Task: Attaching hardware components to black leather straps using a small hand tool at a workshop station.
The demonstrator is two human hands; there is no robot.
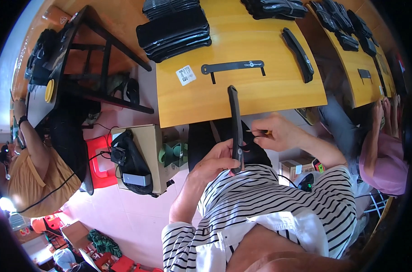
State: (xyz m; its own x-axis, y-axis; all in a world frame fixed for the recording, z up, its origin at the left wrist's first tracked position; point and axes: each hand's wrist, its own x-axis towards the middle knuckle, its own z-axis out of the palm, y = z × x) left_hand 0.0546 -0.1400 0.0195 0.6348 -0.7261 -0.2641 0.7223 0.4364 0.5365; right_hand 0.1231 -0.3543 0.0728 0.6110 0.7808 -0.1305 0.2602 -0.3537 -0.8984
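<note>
My left hand (216, 159) is closed around the lower part of a long black strap (234, 113), which stands up in front of my lap with a rounded upper end. To its right, my right hand (278, 131) has its fingers pinched on a small dark piece with an orange-yellow bit, too small to name. A dark thin strip runs between the two hands. On the table (260, 99) lies a flat black strap (233, 67) with white print and two short tabs. A thicker black strap bundle (299, 54) rests near the right edge.
Stacked black straps (173, 34) stand at the table's far left, beside a white printed label (185, 75). More wrapped bundles (276, 8) lie at the back. Left of me are a cardboard box (147, 131) holding a black bag and a red stool (99, 158). Other people sit either side.
</note>
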